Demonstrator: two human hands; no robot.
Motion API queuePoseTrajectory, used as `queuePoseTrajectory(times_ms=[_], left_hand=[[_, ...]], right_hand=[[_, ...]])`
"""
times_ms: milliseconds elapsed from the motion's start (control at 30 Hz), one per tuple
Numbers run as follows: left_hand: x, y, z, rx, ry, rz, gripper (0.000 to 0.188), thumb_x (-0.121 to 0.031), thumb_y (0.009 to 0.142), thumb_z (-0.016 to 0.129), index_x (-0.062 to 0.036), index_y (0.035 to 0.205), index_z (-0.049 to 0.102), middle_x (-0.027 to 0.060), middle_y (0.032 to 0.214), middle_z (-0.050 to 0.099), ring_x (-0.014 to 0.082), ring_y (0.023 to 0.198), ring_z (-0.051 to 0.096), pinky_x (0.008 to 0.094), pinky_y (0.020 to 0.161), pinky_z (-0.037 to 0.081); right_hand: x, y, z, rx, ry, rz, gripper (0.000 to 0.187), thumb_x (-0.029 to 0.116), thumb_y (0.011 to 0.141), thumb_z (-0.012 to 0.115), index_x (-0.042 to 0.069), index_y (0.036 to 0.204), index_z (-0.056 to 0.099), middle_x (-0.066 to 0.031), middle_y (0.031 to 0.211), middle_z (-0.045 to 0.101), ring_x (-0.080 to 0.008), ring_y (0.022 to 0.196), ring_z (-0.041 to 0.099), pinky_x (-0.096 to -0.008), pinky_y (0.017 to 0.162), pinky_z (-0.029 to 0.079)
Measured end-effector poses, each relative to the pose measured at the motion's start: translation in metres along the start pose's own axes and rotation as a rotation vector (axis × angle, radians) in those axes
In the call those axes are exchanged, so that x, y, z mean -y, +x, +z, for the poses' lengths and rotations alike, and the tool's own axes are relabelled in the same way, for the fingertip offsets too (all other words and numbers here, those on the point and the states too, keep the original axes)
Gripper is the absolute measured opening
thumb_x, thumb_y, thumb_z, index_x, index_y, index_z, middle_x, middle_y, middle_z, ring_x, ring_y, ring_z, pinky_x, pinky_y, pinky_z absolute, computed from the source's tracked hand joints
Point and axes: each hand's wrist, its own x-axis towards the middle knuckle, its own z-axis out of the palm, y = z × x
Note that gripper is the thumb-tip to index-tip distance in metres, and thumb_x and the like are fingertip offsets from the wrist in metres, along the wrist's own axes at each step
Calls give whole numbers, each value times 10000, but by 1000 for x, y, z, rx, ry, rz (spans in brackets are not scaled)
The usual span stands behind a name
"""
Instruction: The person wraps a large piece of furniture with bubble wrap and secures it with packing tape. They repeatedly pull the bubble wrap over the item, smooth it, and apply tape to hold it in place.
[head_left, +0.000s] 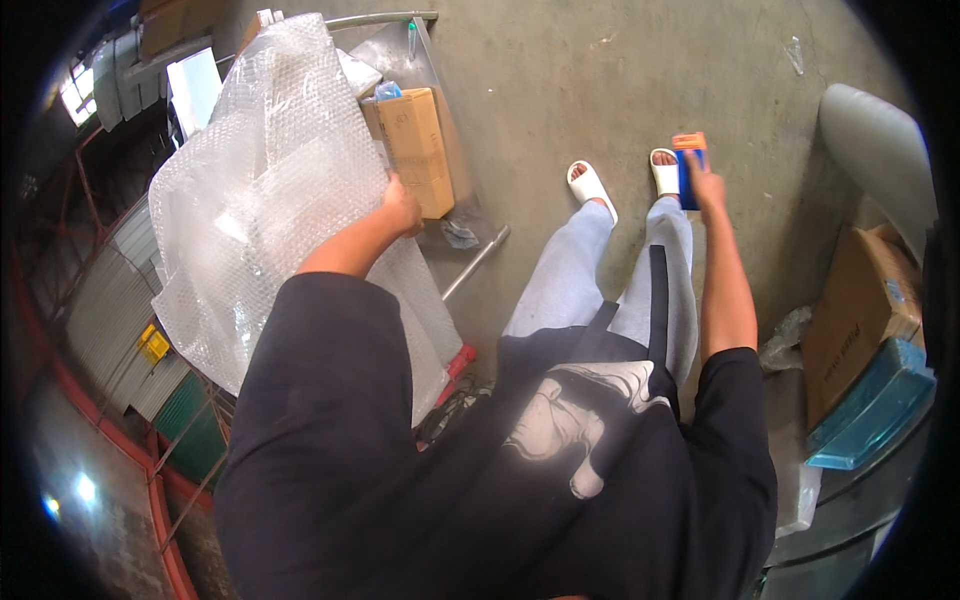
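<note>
A large sheet of clear bubble wrap (270, 170) is spread over the things on a metal cart on the left. My left hand (403, 207) is closed at the right edge of this sheet, beside a brown cardboard box (418, 150); part of its fingers is hidden. Lower and further out on the right, my right hand (708, 188) grips a small blue and orange box-shaped object (688, 145). That object is held in front of my right foot, partly covered by the fingers, and its exact kind cannot be made out.
The cart's metal rail (476, 262) sticks out near the wrap. At right lie a large cardboard box (850, 310), a blue plastic-wrapped package (872, 405) and a grey rounded panel (875, 140). Concrete floor (580, 90) stretches ahead of my white sandals (594, 190).
</note>
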Motion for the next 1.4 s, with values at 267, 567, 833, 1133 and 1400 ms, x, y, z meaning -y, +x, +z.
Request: queuePoseTrajectory(times_ms=[267,567,833,1133,1400], left_hand=[[-140,-49,66,-433,-117,195,479,-438,920,517,-60,1136,716,148,1221,665,284,1205,577,502,1149,279],[-146,-51,54,-220,-285,-15,582,-484,976,457,-33,1302,627,193,1424,549,324,1402,423,546,1217,153],[-123,-205,113,-438,-240,-242,845,-531,961,491,8,1567,253,138,1664,203,267,1553,131,459,1267,69],[-69,-240,89,-506,-339,-462,823,-537,960,506,-6,1555,303,113,1647,256,241,1543,172,444,1270,73],[-45,-279,112,-652,-245,-468,749,-505,965,521,-15,1517,393,93,1608,345,223,1527,226,506,1267,68]], right_hand=[[-11,9,-78,-101,173,69,1021,802,767,617,-156,1116,672,-257,1124,695,-334,1062,664,-404,922,482],[-8,-31,0,175,48,-7,1003,774,760,657,-191,1036,675,-305,1077,702,-337,1015,701,-414,865,518],[12,-69,32,216,-10,-269,911,688,835,638,-165,1155,637,-265,1146,692,-324,1142,649,-372,978,462],[83,-92,52,250,-128,-376,1021,798,797,589,-207,955,677,-320,934,709,-386,922,725,-403,816,538],[133,-148,47,320,53,-332,803,742,809,637,-49,897,751,-126,812,715,-217,759,686,-330,720,506]])
